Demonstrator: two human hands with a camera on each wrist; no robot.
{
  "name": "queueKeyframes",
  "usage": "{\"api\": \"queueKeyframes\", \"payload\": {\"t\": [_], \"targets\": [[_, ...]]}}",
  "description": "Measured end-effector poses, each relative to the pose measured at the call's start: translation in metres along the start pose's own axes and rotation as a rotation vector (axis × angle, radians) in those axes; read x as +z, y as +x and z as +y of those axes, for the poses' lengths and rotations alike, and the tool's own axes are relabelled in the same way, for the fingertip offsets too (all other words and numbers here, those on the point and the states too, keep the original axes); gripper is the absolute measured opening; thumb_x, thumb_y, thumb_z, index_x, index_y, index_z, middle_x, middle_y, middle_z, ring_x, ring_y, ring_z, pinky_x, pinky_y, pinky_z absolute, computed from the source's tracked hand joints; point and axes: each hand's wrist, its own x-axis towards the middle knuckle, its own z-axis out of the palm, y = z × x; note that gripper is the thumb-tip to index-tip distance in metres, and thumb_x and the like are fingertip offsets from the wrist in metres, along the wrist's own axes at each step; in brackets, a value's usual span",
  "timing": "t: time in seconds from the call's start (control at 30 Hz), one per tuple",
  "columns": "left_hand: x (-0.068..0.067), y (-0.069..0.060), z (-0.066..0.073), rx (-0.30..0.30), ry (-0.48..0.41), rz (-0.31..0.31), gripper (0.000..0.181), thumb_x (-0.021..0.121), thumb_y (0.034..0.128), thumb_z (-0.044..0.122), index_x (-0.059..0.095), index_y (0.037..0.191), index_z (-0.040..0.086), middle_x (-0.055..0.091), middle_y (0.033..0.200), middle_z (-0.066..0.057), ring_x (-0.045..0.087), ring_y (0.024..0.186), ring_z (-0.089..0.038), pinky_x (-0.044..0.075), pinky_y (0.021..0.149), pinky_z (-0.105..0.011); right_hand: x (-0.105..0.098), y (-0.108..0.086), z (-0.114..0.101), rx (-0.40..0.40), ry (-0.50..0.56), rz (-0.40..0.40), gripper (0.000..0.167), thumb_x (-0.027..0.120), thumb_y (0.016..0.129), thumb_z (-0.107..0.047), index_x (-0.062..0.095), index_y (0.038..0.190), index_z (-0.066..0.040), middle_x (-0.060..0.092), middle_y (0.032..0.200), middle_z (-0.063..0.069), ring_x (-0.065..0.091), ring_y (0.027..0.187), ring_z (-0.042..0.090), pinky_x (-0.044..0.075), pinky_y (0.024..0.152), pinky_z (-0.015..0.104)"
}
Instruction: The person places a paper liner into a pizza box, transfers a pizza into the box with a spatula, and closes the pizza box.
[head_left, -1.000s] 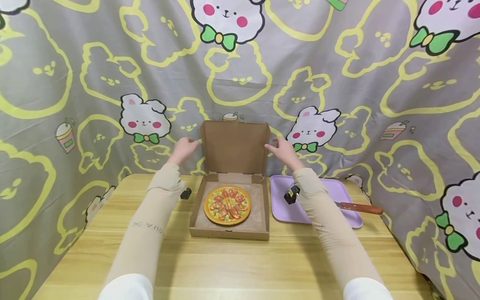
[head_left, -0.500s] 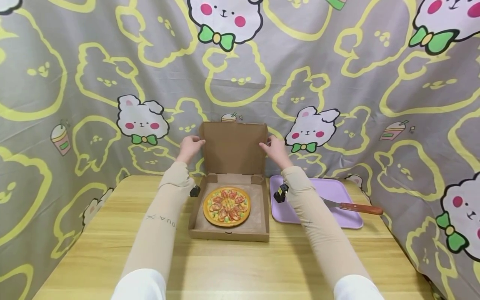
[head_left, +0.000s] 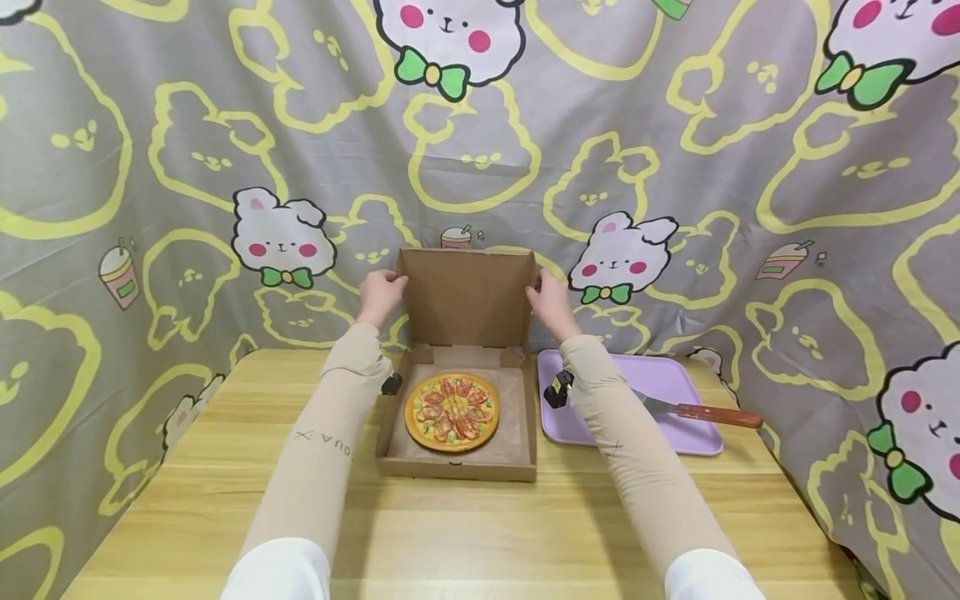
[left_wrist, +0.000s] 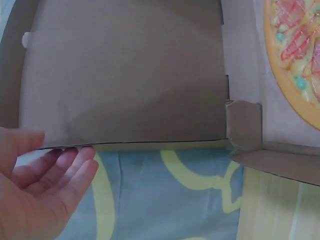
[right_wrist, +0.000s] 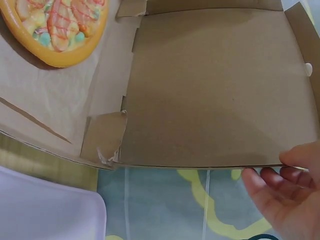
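Note:
An open cardboard pizza box [head_left: 456,472] stands mid-table with its lid [head_left: 468,300] raised upright at the back. Inside lies a round pizza [head_left: 452,412] with an orange crust, on brown paper. My left hand [head_left: 381,297] pinches the lid's left edge near its top; in the left wrist view the thumb of that hand [left_wrist: 45,195] is on the inner face, with the fingers behind. Opposite it, my right hand [head_left: 553,304] holds the lid's right edge. The right wrist view shows that hand [right_wrist: 287,195] with thumb inside and fingertips outside.
Right of the box is a lilac tray [head_left: 553,421], partly behind my right forearm. A spatula [head_left: 716,414] with a wooden handle lies across it, the handle sticking out past the rim. A patterned curtain [head_left: 480,150] hangs close behind the table.
My left hand has moved right, from beside the lid onto its edge. My right hand has come in onto the other edge. The lid's top has dipped slightly forward.

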Motion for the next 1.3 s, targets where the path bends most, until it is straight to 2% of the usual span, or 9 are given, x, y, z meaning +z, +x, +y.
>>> {"api": "queueKeyframes", "payload": {"t": [0.13,0.2,0.37,0.5,0.57,0.67,0.87,1.07,1.3], "targets": [[-0.003,0.001,0.003,0.054,0.08,0.045,0.028,0.049,0.0992,0.015,0.061,0.082,-0.004,0.064,0.087,-0.022,0.057,0.086,-0.035,0.047,0.083,-0.045,-0.002,0.0,-0.001,-0.047,0.027,0.058,0.012,0.056,0.093,-0.006,0.055,0.096,0.005,0.06,0.09,0.022,0.058,0.086,0.036,0.049,0.079,0.045],[-0.004,0.001,0.004,0.065,0.1,0.06,0.028,0.049,0.0991,0.014,0.059,0.079,-0.002,0.062,0.083,-0.02,0.056,0.085,-0.034,0.047,0.082,-0.043,-0.004,0.0,-0.001,-0.059,0.028,0.083,0.013,0.056,0.093,-0.005,0.057,0.099,0.006,0.063,0.092,0.024,0.06,0.089,0.038,0.05,0.081,0.047],[-0.006,-0.001,0.006,0.079,0.106,0.071,0.028,0.048,0.0996,0.014,0.06,0.082,-0.003,0.063,0.087,-0.02,0.056,0.085,-0.034,0.048,0.081,-0.044,-0.006,-0.002,-0.002,-0.061,0.032,0.097,0.016,0.056,0.094,-0.007,0.057,0.105,0.005,0.063,0.096,0.024,0.06,0.093,0.039,0.05,0.083,0.049],[-0.007,-0.002,0.007,0.09,0.089,0.082,0.029,0.046,0.1004,0.014,0.062,0.085,-0.004,0.066,0.091,-0.021,0.057,0.084,-0.034,0.048,0.077,-0.042,-0.008,-0.003,-0.003,-0.076,0.073,0.148,0.011,0.056,0.094,-0.005,0.054,0.098,0.005,0.06,0.088,0.024,0.058,0.085,0.039,0.048,0.077,0.048],[-0.008,-0.002,0.007,0.093,0.057,0.096,0.028,0.046,0.1008,0.015,0.066,0.091,-0.003,0.069,0.093,-0.021,0.061,0.084,-0.034,0.05,0.075,-0.039,-0.01,-0.004,-0.003,-0.077,0.084,0.175,0.012,0.056,0.094,-0.005,0.05,0.09,0.004,0.056,0.08,0.022,0.055,0.077,0.038,0.046,0.07,0.046],[-0.008,-0.001,0.007,0.094,0.006,0.121,0.029,0.047,0.101,0.016,0.068,0.095,-0.003,0.071,0.093,-0.021,0.066,0.082,-0.034,0.05,0.07,-0.034,-0.012,-0.003,-0.005,-0.081,0.104,0.196,0.013,0.055,0.096,-0.006,0.048,0.088,0.002,0.054,0.077,0.018,0.053,0.074,0.034,0.043,0.066,0.042],[-0.01,-0.003,0.009,0.132,-0.012,0.162,0.031,0.047,0.1017,0.018,0.066,0.089,-0.002,0.073,0.089,-0.02,0.069,0.08,-0.033,0.045,0.063,-0.026,-0.015,-0.003,-0.007,-0.071,0.181,0.228,0.013,0.056,0.096,-0.008,0.051,0.091,0.003,0.058,0.084,0.02,0.054,0.079,0.032,0.045,0.07,0.04],[-0.013,-0.011,0.006,0.197,-0.044,0.138,0.028,0.049,0.1014,0.017,0.069,0.096,-0.002,0.073,0.091,-0.021,0.07,0.082,-0.033,0.049,0.063,-0.028,-0.012,-0.012,-0.003,-0.036,0.27,0.249,0.013,0.06,0.093,-0.009,0.054,0.093,0.003,0.063,0.091,0.022,0.06,0.088,0.035,0.049,0.079,0.044],[-0.019,-0.023,-0.013,0.24,-0.122,0.054,0.027,0.051,0.101,0.014,0.068,0.101,-0.006,0.071,0.099,-0.026,0.072,0.091,-0.035,0.059,0.079,-0.039,-0.005,-0.028,0.002,0.038,0.36,0.248,0.015,0.064,0.088,-0.012,0.058,0.095,0.001,0.066,0.091,0.021,0.063,0.086,0.031,0.05,0.076,0.034]]}}
